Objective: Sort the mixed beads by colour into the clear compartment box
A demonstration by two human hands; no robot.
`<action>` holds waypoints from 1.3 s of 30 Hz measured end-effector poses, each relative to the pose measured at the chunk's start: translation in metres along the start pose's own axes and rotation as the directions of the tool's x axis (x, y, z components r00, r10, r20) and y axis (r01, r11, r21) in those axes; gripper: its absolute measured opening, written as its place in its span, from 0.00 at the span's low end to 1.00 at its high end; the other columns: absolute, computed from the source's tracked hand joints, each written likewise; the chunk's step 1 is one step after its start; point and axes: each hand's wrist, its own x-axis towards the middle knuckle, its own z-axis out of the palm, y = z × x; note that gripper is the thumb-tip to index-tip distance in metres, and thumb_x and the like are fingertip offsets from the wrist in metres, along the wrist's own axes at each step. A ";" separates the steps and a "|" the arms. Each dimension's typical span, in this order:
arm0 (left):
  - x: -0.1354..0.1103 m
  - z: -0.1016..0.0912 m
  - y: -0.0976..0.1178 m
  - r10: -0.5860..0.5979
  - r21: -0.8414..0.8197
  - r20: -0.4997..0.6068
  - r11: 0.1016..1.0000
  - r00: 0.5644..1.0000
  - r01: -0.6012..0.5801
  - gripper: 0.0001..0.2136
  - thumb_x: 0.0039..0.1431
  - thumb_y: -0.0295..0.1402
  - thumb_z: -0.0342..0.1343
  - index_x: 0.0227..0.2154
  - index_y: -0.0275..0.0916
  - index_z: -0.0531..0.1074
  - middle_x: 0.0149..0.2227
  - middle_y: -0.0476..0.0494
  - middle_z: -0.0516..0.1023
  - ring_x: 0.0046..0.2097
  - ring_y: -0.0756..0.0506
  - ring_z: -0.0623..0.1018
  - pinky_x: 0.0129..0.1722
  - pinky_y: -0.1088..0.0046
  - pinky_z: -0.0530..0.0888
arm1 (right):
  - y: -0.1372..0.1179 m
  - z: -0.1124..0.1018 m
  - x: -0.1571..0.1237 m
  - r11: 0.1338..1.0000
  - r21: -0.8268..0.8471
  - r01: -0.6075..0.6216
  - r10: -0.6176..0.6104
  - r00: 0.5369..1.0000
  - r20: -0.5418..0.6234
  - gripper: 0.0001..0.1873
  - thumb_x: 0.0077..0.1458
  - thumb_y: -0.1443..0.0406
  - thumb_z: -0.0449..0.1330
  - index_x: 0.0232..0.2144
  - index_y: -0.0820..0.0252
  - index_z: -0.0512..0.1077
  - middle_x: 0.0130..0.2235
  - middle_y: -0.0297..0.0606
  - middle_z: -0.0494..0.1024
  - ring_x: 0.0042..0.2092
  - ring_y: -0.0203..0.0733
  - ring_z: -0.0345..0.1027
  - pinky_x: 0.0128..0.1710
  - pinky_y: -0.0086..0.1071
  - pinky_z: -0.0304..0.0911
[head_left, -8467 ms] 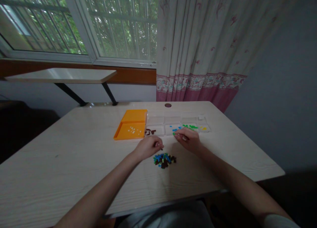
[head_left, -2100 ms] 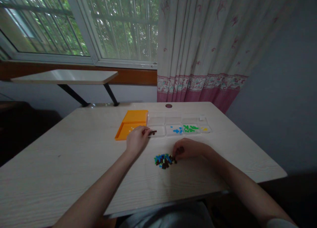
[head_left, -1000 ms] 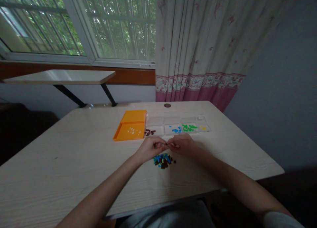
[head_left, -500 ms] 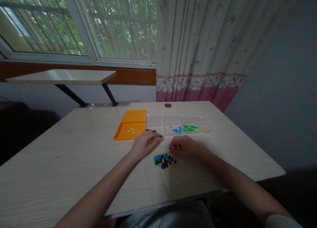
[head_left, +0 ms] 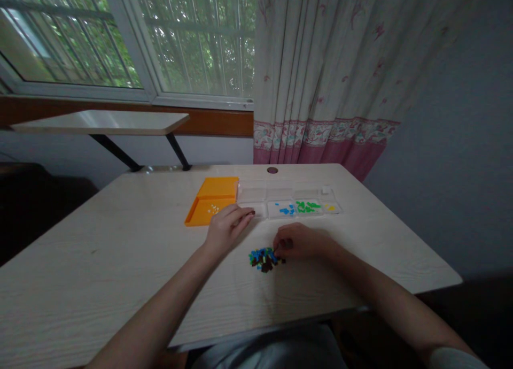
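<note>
A small dark brown piece (head_left: 252, 213) sits at the fingertips of my left hand (head_left: 226, 223), pinched over the near left compartment of a clear plastic box (head_left: 261, 210). My right hand (head_left: 300, 239) has its fingers curled together at the right edge of a mixed pile of small pieces (head_left: 262, 259), brown, blue and green. What those fingertips hold, if anything, is hidden. Further right in the clear box, separate compartments contain blue pieces (head_left: 287, 210), green pieces (head_left: 308, 206) and a few yellow pieces (head_left: 329, 207).
Left of the clear box lies an open orange case (head_left: 218, 187) with several whitish pieces (head_left: 215, 209) in its near half. A raised shelf (head_left: 104, 123) stands at the table's back left. Behind the pale wooden table (head_left: 140, 262) are a window and a curtain (head_left: 320, 91).
My left hand has shifted slightly left and up, keeping the brown piece at its fingertips. My right hand has lowered its fingertips to the pile's right edge.
</note>
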 end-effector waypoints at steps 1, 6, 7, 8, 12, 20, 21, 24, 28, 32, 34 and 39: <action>0.000 0.000 0.000 -0.002 0.002 -0.005 1.000 1.000 0.002 0.08 0.57 0.31 0.52 0.34 0.34 0.73 0.29 0.43 0.75 0.31 0.50 0.73 0.31 0.77 0.69 | 0.000 0.000 0.000 1.000 0.010 -0.003 0.003 1.000 0.002 0.08 0.46 0.65 0.60 0.31 0.61 0.74 0.26 0.33 0.73 0.26 0.30 0.64 0.27 0.22 0.58; -0.001 0.005 -0.009 -0.064 0.040 0.024 0.997 0.998 0.063 0.08 0.57 0.33 0.52 0.33 0.36 0.73 0.30 0.43 0.76 0.33 0.50 0.73 0.33 0.76 0.69 | 0.003 0.004 0.000 0.994 0.104 -0.033 0.033 0.999 0.004 0.08 0.46 0.65 0.60 0.32 0.62 0.74 0.25 0.32 0.73 0.24 0.29 0.63 0.25 0.21 0.57; -0.002 0.007 -0.011 -0.084 0.051 0.035 0.995 0.996 0.082 0.08 0.57 0.34 0.52 0.33 0.36 0.73 0.31 0.43 0.76 0.33 0.49 0.74 0.34 0.76 0.69 | 0.003 0.005 0.001 0.991 0.125 -0.043 0.045 0.999 -0.014 0.08 0.46 0.66 0.60 0.32 0.62 0.74 0.24 0.32 0.72 0.24 0.29 0.62 0.24 0.21 0.57; -0.003 0.009 -0.014 -0.105 0.065 0.047 0.993 0.993 0.102 0.08 0.57 0.35 0.51 0.33 0.37 0.73 0.31 0.44 0.76 0.34 0.49 0.74 0.34 0.76 0.69 | 0.004 0.006 0.001 0.989 0.142 -0.050 0.056 0.998 -0.039 0.08 0.46 0.66 0.60 0.31 0.63 0.74 0.23 0.32 0.72 0.23 0.28 0.60 0.23 0.21 0.56; -0.006 0.018 -0.021 -0.185 0.156 0.083 0.973 0.979 0.171 0.10 0.56 0.37 0.51 0.33 0.39 0.73 0.31 0.45 0.76 0.32 0.49 0.74 0.32 0.76 0.68 | 0.008 0.008 0.005 0.985 0.173 -0.011 0.043 0.982 -0.181 0.07 0.49 0.67 0.57 0.30 0.63 0.74 0.21 0.31 0.70 0.21 0.28 0.57 0.22 0.21 0.54; -0.004 0.019 -0.024 -0.257 0.131 0.058 0.960 0.965 0.247 0.11 0.56 0.36 0.51 0.37 0.38 0.73 0.31 0.44 0.76 0.30 0.49 0.73 0.29 0.76 0.68 | 0.012 0.007 0.007 0.988 0.153 0.038 0.016 0.941 -0.337 0.09 0.53 0.63 0.56 0.29 0.63 0.72 0.26 0.34 0.71 0.22 0.29 0.56 0.23 0.22 0.54; -0.004 0.018 -0.021 -0.249 0.086 0.091 0.967 0.964 0.242 0.10 0.56 0.35 0.51 0.36 0.37 0.74 0.31 0.44 0.76 0.30 0.49 0.73 0.29 0.77 0.68 | 0.012 0.007 0.007 0.988 0.145 0.045 0.010 0.934 -0.358 0.09 0.53 0.63 0.56 0.30 0.63 0.72 0.26 0.35 0.70 0.22 0.29 0.56 0.23 0.23 0.54; -0.005 0.018 -0.009 -0.181 -0.068 0.240 0.977 0.954 0.202 0.08 0.55 0.33 0.52 0.31 0.37 0.75 0.28 0.45 0.75 0.28 0.51 0.72 0.27 0.78 0.67 | 0.013 0.008 0.008 0.991 0.126 0.049 0.007 0.911 -0.412 0.09 0.54 0.62 0.55 0.30 0.62 0.71 0.27 0.35 0.70 0.23 0.29 0.56 0.23 0.23 0.54; -0.005 0.022 0.009 -0.103 -0.193 0.354 0.964 0.929 0.181 0.08 0.54 0.33 0.53 0.31 0.38 0.76 0.24 0.47 0.74 0.27 0.52 0.71 0.27 0.79 0.66 | 0.014 0.010 0.009 0.994 0.085 0.067 -0.019 0.881 -0.474 0.10 0.54 0.60 0.55 0.30 0.62 0.71 0.27 0.35 0.70 0.24 0.30 0.58 0.24 0.23 0.55; -0.004 0.024 0.017 -0.083 -0.221 0.383 0.959 0.920 0.178 0.08 0.54 0.33 0.53 0.30 0.38 0.76 0.23 0.47 0.73 0.26 0.52 0.70 0.27 0.78 0.65 | 0.015 0.013 0.009 0.991 0.061 0.117 -0.071 0.863 -0.500 0.08 0.53 0.62 0.56 0.30 0.62 0.72 0.28 0.36 0.71 0.25 0.31 0.59 0.24 0.23 0.55; -0.003 0.024 0.018 -0.083 -0.228 0.383 0.957 0.920 0.181 0.08 0.54 0.33 0.53 0.29 0.38 0.76 0.22 0.48 0.73 0.25 0.52 0.69 0.26 0.78 0.65 | 0.014 0.014 0.008 0.991 0.050 0.122 -0.082 0.869 -0.488 0.07 0.53 0.63 0.56 0.30 0.61 0.72 0.28 0.37 0.72 0.25 0.31 0.59 0.24 0.24 0.56; -0.002 0.022 0.018 -0.083 -0.244 0.381 0.952 0.921 0.187 0.07 0.53 0.30 0.53 0.30 0.38 0.76 0.22 0.48 0.72 0.24 0.53 0.68 0.24 0.80 0.63 | 0.012 0.015 0.008 0.994 0.019 0.111 -0.088 0.876 -0.475 0.07 0.52 0.63 0.57 0.30 0.60 0.72 0.28 0.36 0.72 0.26 0.32 0.61 0.26 0.24 0.57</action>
